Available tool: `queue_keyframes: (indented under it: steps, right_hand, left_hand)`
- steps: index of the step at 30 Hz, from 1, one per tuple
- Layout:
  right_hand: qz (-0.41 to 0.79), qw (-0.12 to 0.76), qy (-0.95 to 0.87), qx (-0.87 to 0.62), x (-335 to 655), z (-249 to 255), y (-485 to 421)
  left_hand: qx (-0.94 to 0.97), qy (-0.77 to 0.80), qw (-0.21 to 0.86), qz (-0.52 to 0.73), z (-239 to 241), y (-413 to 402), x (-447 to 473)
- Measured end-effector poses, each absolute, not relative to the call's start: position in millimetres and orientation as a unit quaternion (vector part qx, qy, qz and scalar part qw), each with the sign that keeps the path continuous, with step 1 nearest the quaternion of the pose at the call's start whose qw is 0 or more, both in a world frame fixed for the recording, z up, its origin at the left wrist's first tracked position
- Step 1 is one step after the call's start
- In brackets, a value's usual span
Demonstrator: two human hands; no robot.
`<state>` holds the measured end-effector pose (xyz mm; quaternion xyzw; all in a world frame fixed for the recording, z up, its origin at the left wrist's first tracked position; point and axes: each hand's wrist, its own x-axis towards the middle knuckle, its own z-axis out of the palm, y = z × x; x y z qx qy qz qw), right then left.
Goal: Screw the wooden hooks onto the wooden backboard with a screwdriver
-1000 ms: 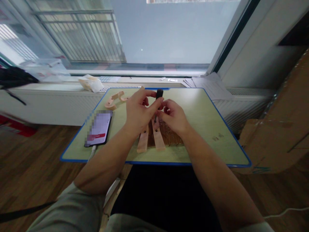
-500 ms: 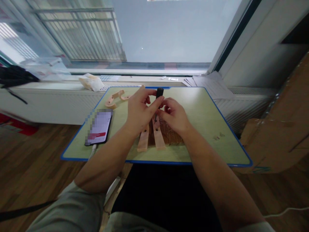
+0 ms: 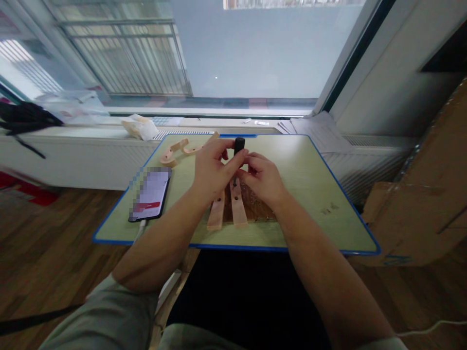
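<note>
A broad window (image 3: 251,58) lights the far side of your green, blue-edged surface (image 3: 314,189). Your left hand (image 3: 215,167) pinches the black-handled screwdriver (image 3: 239,144) between thumb and fingers near the middle of that surface, its shaft pointing down to the right-hand wooden strip (image 3: 239,213). Your right hand (image 3: 265,181) is curled beside the shaft, fingertips bunched close to your left thumb; you can't tell from here whether it grips anything. The left-hand wooden strip (image 3: 216,218) lies just beside the other, both over a brown slab (image 3: 264,210). To your left are a phone (image 3: 151,194) and, beyond it, a curved wooden piece (image 3: 169,156).
</note>
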<state>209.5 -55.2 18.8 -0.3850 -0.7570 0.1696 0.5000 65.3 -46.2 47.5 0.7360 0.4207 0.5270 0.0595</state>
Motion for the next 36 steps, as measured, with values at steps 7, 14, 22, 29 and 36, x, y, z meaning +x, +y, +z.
queue_keyframes:
  steps: [7,14,22,29,36]
  right_hand:
    - [0.213,0.504,-0.743,-0.385,212,25,-61]
    - [0.237,0.482,-0.712,-0.452,210,30,-58]
    - [0.226,0.491,-0.711,-0.45,211,26,-59]
    - [0.212,0.476,-0.726,-0.449,212,28,-65]
    - [0.195,0.465,-0.738,-0.448,212,30,-70]
  left_hand:
    - [0.819,0.324,0.105,0.463,58,-46,50]
    - [0.794,0.475,0.11,0.364,50,-77,33]
    - [0.853,0.473,0.107,0.191,30,-65,37]
    - [0.858,0.464,0.108,0.19,25,-61,35]
    - [0.858,0.453,0.154,0.186,25,-59,33]
